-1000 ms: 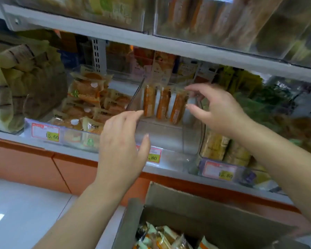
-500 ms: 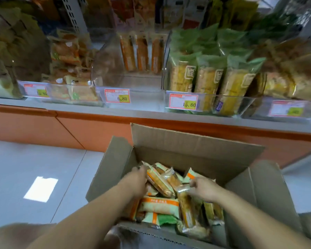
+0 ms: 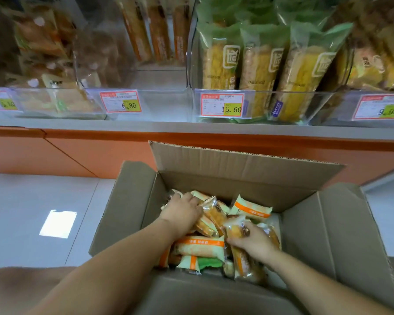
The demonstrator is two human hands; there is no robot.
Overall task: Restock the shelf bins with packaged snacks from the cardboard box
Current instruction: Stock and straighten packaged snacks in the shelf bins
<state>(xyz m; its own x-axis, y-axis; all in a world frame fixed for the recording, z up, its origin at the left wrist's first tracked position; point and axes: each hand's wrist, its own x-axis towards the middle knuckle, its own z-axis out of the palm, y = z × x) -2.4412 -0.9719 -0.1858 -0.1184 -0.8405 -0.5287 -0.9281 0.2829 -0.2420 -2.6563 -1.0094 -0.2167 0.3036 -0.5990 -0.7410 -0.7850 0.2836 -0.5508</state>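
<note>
Shelf bin (image 3: 159, 103) still near-empty (three packs (image 3: 156, 30) at back); gone from it down into cardboard box (image 3: 248, 169) for refill: right hand (image 3: 253, 243) gripping snack packet (image 3: 235, 230), left hand (image 3: 182, 211) atop others, hold unclear.

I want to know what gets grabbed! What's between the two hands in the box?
In the head view, clear-wrapped snack packets lie between the left hand and the right hand, inside the cardboard box.

Snack packs (image 3: 200, 246) lay in the cardboard box (image 3: 248, 171) under the fingers (image 3: 190, 198) of the left hand (image 3: 182, 212) and right hand (image 3: 253, 243), shelf bins (image 3: 146, 96) standing beyond the fingertips.
</note>
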